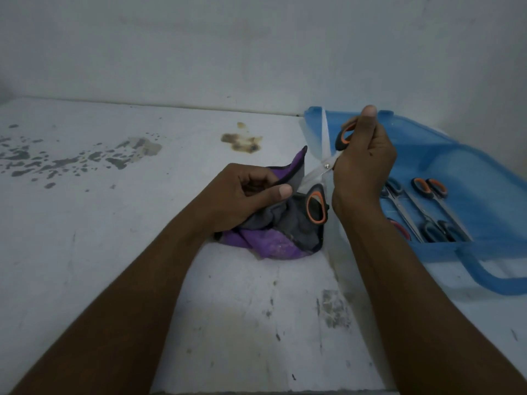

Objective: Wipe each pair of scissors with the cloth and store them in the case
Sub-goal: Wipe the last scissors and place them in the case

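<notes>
On the table (85,252), far left, we see dark stains (71,159). Toward the middle, our left hand (245,195) curls its fingers round a fold of the purple and grey cloth (273,240), thumb pressed on top; the rest lies bunched on the table. Just right of it, our right hand (362,166) grips the upper handle of the scissors (328,166), which are spread wide open, lower handle against the cloth. Farthest right, the blue case (456,155) lies open with several other scissors (427,206) inside.
</notes>
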